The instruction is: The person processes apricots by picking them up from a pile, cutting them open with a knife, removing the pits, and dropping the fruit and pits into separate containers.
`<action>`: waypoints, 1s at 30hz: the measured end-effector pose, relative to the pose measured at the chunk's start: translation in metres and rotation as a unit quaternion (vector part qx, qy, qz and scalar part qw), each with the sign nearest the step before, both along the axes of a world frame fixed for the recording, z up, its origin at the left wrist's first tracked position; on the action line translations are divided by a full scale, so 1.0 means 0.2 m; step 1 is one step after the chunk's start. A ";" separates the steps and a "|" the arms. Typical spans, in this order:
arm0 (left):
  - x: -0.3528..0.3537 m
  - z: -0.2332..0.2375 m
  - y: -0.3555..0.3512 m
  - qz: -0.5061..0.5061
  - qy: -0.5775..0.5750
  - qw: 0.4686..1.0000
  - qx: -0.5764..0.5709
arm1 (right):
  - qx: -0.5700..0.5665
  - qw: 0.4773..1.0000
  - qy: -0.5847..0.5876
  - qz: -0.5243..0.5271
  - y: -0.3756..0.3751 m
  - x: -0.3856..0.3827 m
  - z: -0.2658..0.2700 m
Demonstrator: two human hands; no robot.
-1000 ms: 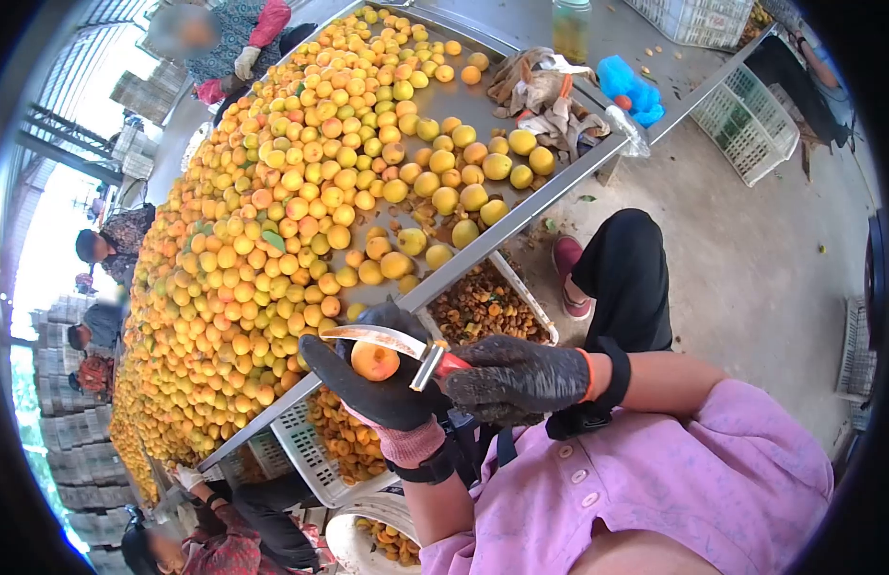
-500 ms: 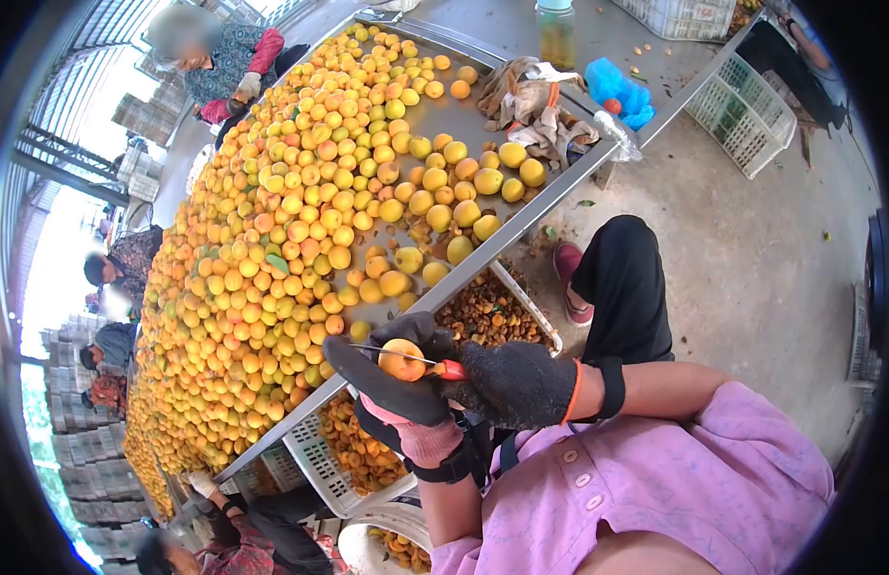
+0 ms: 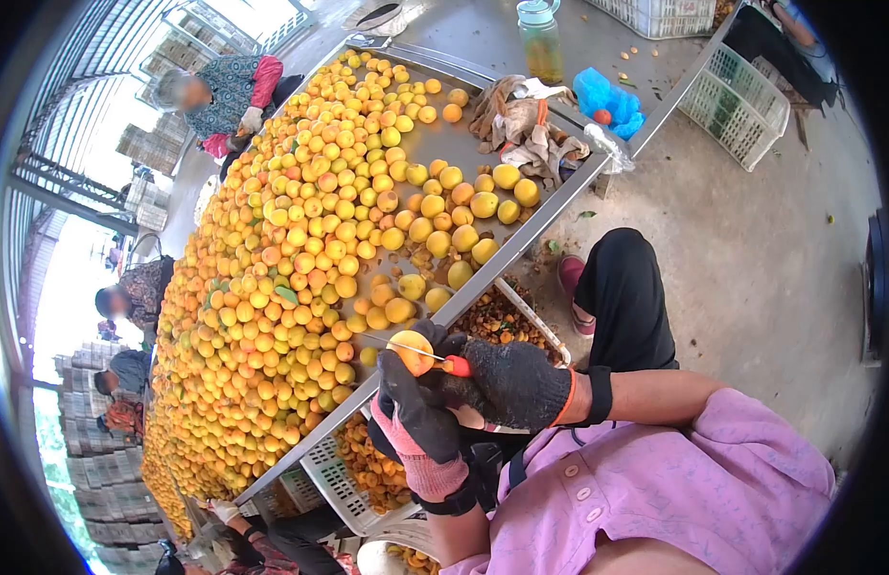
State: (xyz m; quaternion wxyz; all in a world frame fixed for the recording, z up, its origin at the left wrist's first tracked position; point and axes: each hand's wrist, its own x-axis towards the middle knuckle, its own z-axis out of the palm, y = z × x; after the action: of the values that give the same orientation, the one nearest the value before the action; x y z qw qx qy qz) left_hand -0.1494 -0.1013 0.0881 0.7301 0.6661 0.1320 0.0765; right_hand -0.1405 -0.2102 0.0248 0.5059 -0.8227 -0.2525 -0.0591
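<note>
Apricot (image 3: 412, 347) pinched beside the table's metal rim (image 3: 521, 243), knife (image 3: 456, 365) laid across it

At far left, stacked crates (image 3: 90, 462) and several co-workers (image 3: 224, 94) run into the dark lens border; one worker at the bottom is largely cut off. The heaped fruit (image 3: 262, 287) covers most of the metal table. Under the rim stand a white crate (image 3: 327, 479) of fruit pieces and a white bucket (image 3: 371, 558), cut by the lower border.

The gloved left hand (image 3: 420, 407) curls its fingers around the apricot, some of them hidden. The knife's blade shows as a thin line, so how deep it sits cannot be told. The gloved right hand (image 3: 521, 383) is closed around the red handle and partly covers it; behind it another crate (image 3: 535, 317) shows only in part.

Farther right, rags (image 3: 526, 120), a bottle (image 3: 540, 43) and a blue bag (image 3: 607, 101) lie near the table's corner. A crate (image 3: 655, 14) at the top edge bears reddish marks too blurred to read. Concrete floor (image 3: 751, 259) spreads right of the person's knee, leaving room there.
</note>
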 end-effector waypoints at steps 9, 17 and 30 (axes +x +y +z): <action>0.06 -0.08 0.14 -0.058 -0.106 0.945 0.304 | -0.093 0.986 0.019 0.140 -0.11 0.07 0.06; 0.05 -0.11 0.06 -0.004 0.019 0.996 0.087 | 0.021 0.998 0.026 0.049 -0.12 0.12 0.01; 0.06 -0.14 0.09 -0.031 -0.103 0.994 -0.006 | 0.026 0.999 -0.027 -0.005 -0.11 0.06 0.01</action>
State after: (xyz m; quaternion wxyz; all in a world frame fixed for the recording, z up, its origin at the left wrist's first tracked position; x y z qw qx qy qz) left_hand -0.1374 -0.0840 0.0601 0.7458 0.6541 0.0353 0.1211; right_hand -0.1284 -0.2314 0.0268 0.5198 -0.8087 -0.2600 -0.0904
